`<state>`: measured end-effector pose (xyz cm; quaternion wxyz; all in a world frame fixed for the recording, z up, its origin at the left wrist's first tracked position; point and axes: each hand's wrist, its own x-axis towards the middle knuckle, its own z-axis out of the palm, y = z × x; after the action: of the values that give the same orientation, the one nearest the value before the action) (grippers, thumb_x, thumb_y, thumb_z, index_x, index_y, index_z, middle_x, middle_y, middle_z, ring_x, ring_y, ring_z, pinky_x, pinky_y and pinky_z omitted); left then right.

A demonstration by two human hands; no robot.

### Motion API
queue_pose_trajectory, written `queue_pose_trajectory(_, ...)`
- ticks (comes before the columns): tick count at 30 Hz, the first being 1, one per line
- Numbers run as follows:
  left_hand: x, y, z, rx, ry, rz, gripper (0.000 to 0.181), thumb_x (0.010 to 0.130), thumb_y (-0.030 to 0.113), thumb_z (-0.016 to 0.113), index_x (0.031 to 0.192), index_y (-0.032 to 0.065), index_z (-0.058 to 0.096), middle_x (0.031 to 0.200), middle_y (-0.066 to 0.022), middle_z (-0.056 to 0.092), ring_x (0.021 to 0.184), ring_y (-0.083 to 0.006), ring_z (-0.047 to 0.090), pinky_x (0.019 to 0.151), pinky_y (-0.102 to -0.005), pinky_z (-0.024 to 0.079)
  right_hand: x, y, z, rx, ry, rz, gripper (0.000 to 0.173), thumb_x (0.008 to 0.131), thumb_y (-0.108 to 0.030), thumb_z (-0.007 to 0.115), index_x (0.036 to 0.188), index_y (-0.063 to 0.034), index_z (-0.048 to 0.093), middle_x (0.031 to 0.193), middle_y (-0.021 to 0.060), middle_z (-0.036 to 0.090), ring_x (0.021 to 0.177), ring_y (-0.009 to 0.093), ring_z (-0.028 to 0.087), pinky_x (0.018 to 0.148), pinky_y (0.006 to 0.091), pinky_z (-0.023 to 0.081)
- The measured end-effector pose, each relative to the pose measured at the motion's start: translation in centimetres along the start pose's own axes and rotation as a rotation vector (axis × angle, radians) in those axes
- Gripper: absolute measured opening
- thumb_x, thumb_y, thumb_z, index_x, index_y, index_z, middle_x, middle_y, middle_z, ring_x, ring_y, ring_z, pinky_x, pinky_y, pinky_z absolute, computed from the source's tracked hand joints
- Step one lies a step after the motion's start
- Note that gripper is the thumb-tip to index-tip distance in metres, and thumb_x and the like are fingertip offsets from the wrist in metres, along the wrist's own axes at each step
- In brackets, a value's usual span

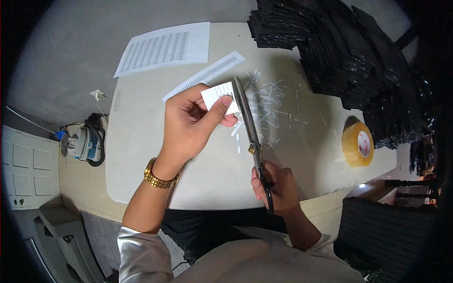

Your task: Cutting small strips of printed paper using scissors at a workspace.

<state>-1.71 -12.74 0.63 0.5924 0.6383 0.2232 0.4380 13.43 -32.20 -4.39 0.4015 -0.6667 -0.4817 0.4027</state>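
Between thumb and fingers, my left hand (191, 123) holds a small white piece of paper (216, 95) with printed lines. My right hand (279, 187) grips the black handles of a pair of metal scissors (249, 116). Their blades look closed or nearly so and point away from me, just beside the paper's right edge. Beyond the blades lies a loose heap of narrow cut paper slips (265, 102), each bearing print. A long printed paper strip (208, 74) stretches diagonally behind my left hand, partly covered by it.
At the table's (141, 141) far left lies a printed white sheet (159, 47). Stacks of black plastic bags (336, 53) fill the far right. A roll of clear tape (357, 145) stands near the right edge. On the floor to the left is a vacuum cleaner (86, 141).
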Motion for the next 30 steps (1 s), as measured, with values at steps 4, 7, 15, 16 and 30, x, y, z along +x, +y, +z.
queue_pose_trajectory(4, 0.1, 0.0, -0.2, 0.014, 0.02, -0.01, 0.008, 0.097, 0.001, 0.07, 0.095, -0.0068, 0.069, 0.082, -0.012, 0.073, 0.076, -0.0158, 0.076, 0.065, -0.024, 0.063, -0.1, -0.2, -0.1, 0.073, -0.003, -0.037, 0.033, 0.088, -0.032, 0.081, 0.088, -0.0056, 0.06, 0.062, 0.0033, 0.057, 0.054, 0.012, 0.054, 0.054, 0.0301, 0.041)
queue_pose_trajectory(7, 0.1, 0.1, -0.2, 0.009, 0.037, -0.014, 0.009, 0.098, 0.002, 0.07, 0.097, -0.0076, 0.069, 0.081, -0.0111, 0.072, 0.074, -0.015, 0.075, 0.065, -0.0238, 0.062, 0.0, -0.8, -0.4, 0.013, -0.022, -0.062, 0.034, 0.085, -0.032, 0.082, 0.088, -0.0056, 0.06, 0.062, 0.0018, 0.056, 0.055, 0.011, 0.052, 0.054, 0.0295, 0.041)
queue_pose_trajectory(15, 0.0, -0.1, -0.1, 0.032, 0.046, 0.011, 0.013, 0.097, 0.005, 0.072, 0.099, -0.0074, 0.07, 0.078, -0.0095, 0.072, 0.068, -0.0122, 0.073, 0.06, -0.0224, 0.059, 0.1, -0.9, -0.5, -0.034, -0.03, -0.086, 0.035, 0.084, -0.032, 0.083, 0.091, -0.0044, 0.063, 0.061, 0.002, 0.055, 0.055, 0.01, 0.051, 0.053, 0.03, 0.04)
queue_pose_trajectory(16, 0.0, 0.0, 0.0, 0.033, 0.039, -0.009, 0.012, 0.097, 0.005, 0.073, 0.098, -0.0067, 0.07, 0.076, -0.0089, 0.072, 0.065, -0.0111, 0.072, 0.058, -0.0222, 0.058, 0.1, -1.0, -0.6, -0.037, -0.036, -0.081, 0.035, 0.084, -0.032, 0.083, 0.091, -0.004, 0.063, 0.061, 0.0022, 0.056, 0.055, 0.01, 0.052, 0.053, 0.0299, 0.04)
queue_pose_trajectory(30, -0.1, 0.4, -0.1, 0.028, -0.044, -0.066, 0.012, 0.096, 0.002, 0.073, 0.086, -0.0035, 0.07, 0.07, -0.0058, 0.069, 0.058, -0.0099, 0.068, 0.052, -0.0232, 0.054, 0.1, 0.0, -0.1, 0.059, -0.023, -0.068, 0.03, 0.085, -0.027, 0.082, 0.09, -0.0052, 0.063, 0.061, 0.0022, 0.056, 0.054, 0.01, 0.052, 0.053, 0.0298, 0.041)
